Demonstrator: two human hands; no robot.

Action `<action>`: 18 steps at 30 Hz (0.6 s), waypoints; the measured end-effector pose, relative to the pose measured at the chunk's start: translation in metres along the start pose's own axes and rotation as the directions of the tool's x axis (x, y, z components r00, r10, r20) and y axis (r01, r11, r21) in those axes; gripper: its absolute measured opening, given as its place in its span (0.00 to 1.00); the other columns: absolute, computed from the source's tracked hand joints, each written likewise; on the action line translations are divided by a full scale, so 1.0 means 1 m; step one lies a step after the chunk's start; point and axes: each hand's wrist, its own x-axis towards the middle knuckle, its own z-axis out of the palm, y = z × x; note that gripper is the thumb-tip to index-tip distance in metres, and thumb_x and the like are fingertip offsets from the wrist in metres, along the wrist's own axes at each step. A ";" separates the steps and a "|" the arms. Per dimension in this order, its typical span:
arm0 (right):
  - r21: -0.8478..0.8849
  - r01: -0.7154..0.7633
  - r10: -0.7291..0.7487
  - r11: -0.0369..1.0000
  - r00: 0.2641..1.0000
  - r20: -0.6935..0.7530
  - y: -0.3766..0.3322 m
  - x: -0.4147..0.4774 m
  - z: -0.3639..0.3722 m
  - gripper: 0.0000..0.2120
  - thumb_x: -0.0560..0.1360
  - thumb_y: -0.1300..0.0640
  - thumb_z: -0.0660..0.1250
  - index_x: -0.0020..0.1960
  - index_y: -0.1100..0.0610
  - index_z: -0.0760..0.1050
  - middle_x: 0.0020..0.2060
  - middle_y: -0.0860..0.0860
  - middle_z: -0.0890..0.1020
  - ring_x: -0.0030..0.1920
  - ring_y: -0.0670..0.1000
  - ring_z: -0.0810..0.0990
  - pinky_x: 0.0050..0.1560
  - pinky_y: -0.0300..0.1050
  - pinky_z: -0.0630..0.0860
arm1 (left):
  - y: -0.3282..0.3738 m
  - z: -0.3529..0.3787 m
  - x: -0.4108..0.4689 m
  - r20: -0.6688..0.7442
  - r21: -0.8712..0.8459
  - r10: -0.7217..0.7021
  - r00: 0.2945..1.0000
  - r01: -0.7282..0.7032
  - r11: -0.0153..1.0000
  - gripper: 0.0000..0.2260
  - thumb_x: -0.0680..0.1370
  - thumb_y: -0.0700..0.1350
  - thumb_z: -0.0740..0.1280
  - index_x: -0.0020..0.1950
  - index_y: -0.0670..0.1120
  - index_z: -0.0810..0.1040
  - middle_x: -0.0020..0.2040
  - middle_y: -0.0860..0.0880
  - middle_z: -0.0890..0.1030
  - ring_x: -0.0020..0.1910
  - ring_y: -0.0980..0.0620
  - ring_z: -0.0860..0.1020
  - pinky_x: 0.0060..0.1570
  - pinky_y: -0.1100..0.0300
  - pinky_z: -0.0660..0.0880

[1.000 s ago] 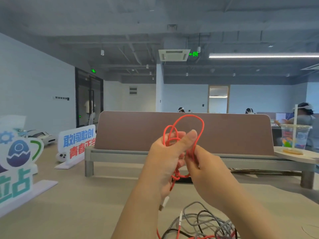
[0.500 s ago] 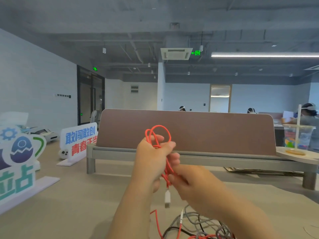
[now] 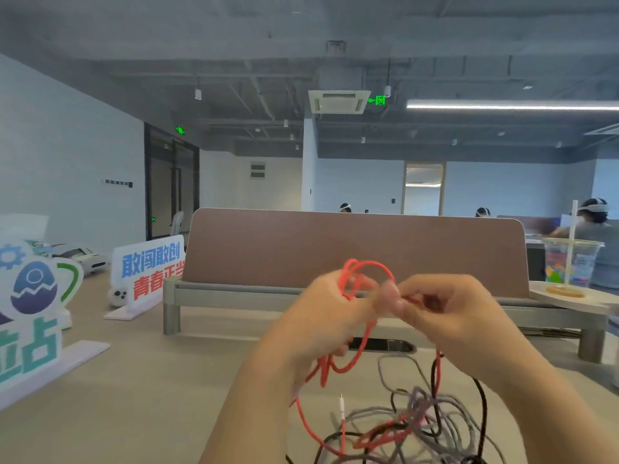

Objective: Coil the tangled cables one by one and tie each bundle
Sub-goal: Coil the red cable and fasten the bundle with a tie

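Observation:
Both hands are raised above the desk with a red cable between them. My left hand grips a small coil of its loops, which stick up above the fingers and hang below the palm. My right hand pinches a strand of the same red cable close to the left thumb. A length of it runs down to a tangled pile of grey, black and red cables on the desk. A white plug lies at the pile's left edge.
A brown divider panel on a grey rail crosses the desk behind my hands. Printed signs stand at the left. A plastic cup with a straw sits on a round stand at the right. A dark cable slot lies under my hands.
My right hand rose from below the left hand to its right side, level with it. The white plug that hung under my hands is gone from there. The view tilted down, showing more of the pile.

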 end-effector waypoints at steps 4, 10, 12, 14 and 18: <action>-0.072 0.008 -0.019 0.997 0.988 -0.152 -0.009 0.000 0.008 0.13 0.64 0.51 0.76 0.42 0.48 0.73 0.26 0.51 0.78 0.26 0.44 0.75 0.27 0.37 0.72 | 0.000 0.007 -0.006 0.277 0.228 -0.024 0.961 -0.041 0.973 0.10 0.74 0.52 0.71 0.45 0.46 0.78 0.27 0.56 0.72 0.26 0.58 0.68 0.30 0.61 0.68; 0.073 -0.230 0.230 0.970 0.973 0.014 0.000 0.002 0.003 0.26 0.60 0.33 0.64 0.36 0.57 0.75 0.20 0.48 0.76 0.22 0.45 0.72 0.27 0.37 0.73 | -0.001 -0.015 -0.012 0.456 -0.143 -0.041 0.889 0.119 0.983 0.10 0.78 0.47 0.63 0.38 0.47 0.75 0.25 0.52 0.69 0.23 0.57 0.65 0.24 0.67 0.65; 0.241 -0.292 0.264 0.925 0.954 0.143 0.003 -0.001 -0.001 0.25 0.66 0.36 0.61 0.35 0.59 0.73 0.20 0.50 0.73 0.23 0.49 0.70 0.30 0.41 0.74 | 0.003 -0.019 -0.012 0.355 -0.354 0.034 0.934 0.100 0.930 0.08 0.76 0.48 0.64 0.39 0.45 0.75 0.25 0.52 0.68 0.22 0.58 0.63 0.23 0.67 0.63; 0.335 -0.323 0.248 0.885 0.937 0.246 0.007 -0.004 -0.006 0.23 0.69 0.39 0.61 0.36 0.61 0.74 0.22 0.52 0.71 0.24 0.50 0.68 0.29 0.43 0.72 | 0.006 -0.021 -0.007 0.143 -0.586 0.065 0.988 0.031 0.810 0.09 0.76 0.48 0.66 0.42 0.43 0.74 0.24 0.53 0.66 0.21 0.58 0.62 0.22 0.67 0.62; 0.223 -0.393 0.308 0.892 0.890 0.335 0.013 -0.005 -0.006 0.13 0.74 0.50 0.66 0.40 0.60 0.78 0.25 0.51 0.73 0.27 0.50 0.71 0.35 0.44 0.73 | 0.007 -0.025 0.009 -0.244 -0.873 -0.071 0.967 -0.188 0.449 0.11 0.80 0.48 0.58 0.41 0.43 0.69 0.24 0.53 0.66 0.19 0.59 0.63 0.19 0.68 0.64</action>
